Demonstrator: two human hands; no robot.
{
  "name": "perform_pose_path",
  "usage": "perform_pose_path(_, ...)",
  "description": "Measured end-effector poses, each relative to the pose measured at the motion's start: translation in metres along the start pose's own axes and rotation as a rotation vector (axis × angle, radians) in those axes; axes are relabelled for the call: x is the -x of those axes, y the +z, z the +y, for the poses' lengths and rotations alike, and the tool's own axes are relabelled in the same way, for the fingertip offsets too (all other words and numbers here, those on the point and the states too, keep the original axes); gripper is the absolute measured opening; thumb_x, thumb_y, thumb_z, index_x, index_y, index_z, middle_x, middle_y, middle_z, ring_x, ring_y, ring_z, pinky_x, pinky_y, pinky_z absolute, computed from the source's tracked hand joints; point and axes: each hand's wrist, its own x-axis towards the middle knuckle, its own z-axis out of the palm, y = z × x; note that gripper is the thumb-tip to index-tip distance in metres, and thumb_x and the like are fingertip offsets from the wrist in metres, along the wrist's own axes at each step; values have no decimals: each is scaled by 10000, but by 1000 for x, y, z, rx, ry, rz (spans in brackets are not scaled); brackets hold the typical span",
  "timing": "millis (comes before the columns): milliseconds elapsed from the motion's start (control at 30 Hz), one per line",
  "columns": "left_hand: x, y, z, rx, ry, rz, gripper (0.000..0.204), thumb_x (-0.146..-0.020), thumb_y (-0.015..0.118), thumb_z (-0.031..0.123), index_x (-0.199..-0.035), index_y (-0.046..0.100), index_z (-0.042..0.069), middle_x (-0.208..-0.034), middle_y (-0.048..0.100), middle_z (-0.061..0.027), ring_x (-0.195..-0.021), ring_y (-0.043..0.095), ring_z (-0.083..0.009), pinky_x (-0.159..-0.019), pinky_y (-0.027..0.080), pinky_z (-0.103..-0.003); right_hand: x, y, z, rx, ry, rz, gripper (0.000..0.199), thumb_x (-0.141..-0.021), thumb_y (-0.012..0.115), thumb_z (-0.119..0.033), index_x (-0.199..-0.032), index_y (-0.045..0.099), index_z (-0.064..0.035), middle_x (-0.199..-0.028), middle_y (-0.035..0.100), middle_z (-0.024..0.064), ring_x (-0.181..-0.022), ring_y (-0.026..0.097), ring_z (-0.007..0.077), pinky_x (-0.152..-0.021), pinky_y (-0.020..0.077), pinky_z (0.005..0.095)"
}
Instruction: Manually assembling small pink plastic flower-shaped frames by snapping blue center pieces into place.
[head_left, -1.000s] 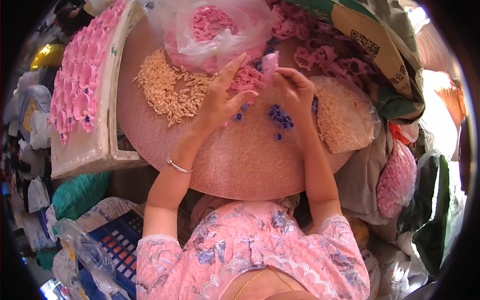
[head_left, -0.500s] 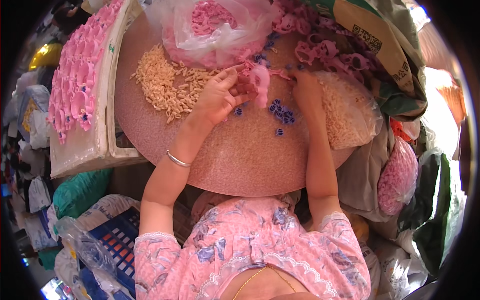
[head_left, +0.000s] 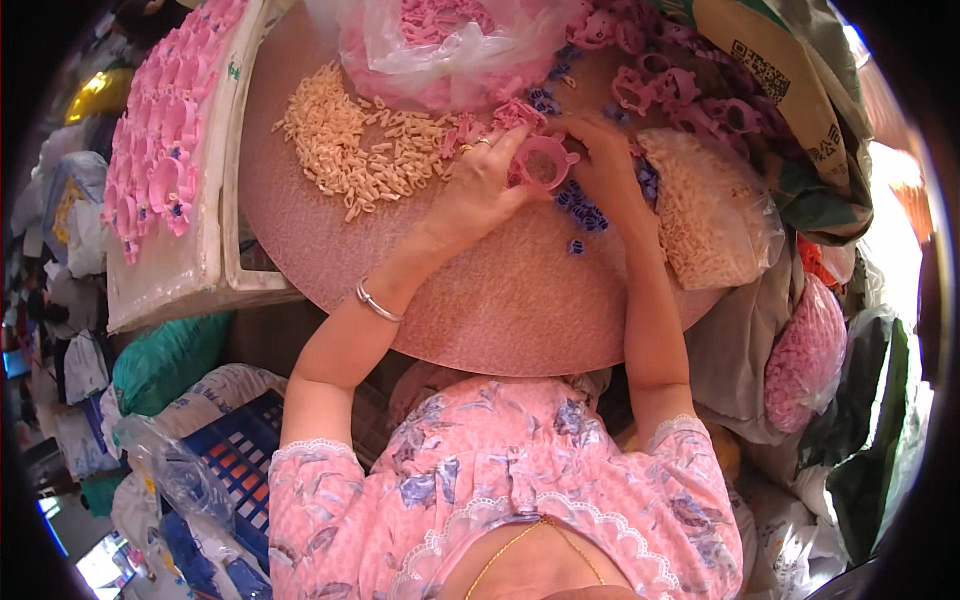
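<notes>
From my remote view, I have both arms reaching forward, elbows bent and well apart, hands drawn near each other. My left arm [head_left: 345, 345] slants up and rightward to the left wrist [head_left: 425, 250]; the left hand [head_left: 485, 190] shows me its back, thumb extended right, opposite the bent fingers in a grip. My right arm [head_left: 655, 320] stands steeper, leaning slightly left toward its wrist [head_left: 632, 225]. The right hand [head_left: 605, 165] bends inward, fingers curled toward the left one; how firmly they close, I can't tell.
</notes>
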Motion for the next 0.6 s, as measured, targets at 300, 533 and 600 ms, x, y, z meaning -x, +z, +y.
perform_pose_path(300,-8,-8,0,119,-136,191,528,-761,766,125,-1222,541,0,-981,671,-143,-812,672,-223,-711,561,-286,-6,6,23,371,2,398,479,-726,534,98,-1172,580,-68,-1108,624,171,-1045,583,307,-893,456,406)
perform_pose_path(533,-9,-16,-39,1557,-702,54,346,-913,588,111,-1234,523,1,-942,660,-129,-757,667,-212,-623,579,-313,0,2,56,651,60,174,279,-707,627,-18,-978,679,-64,-1009,640,151,-968,585,341,-806,464,390)
perform_pose_path(600,-15,-25,-27,1714,-759,-1,349,-940,544,156,-1247,502,-6,-1010,640,-151,-802,662,-240,-655,584,-352,3,-1,66,307,141,233,253,-714,618,0,-949,688,-61,-993,638,145,-927,603,339,-787,473,387)
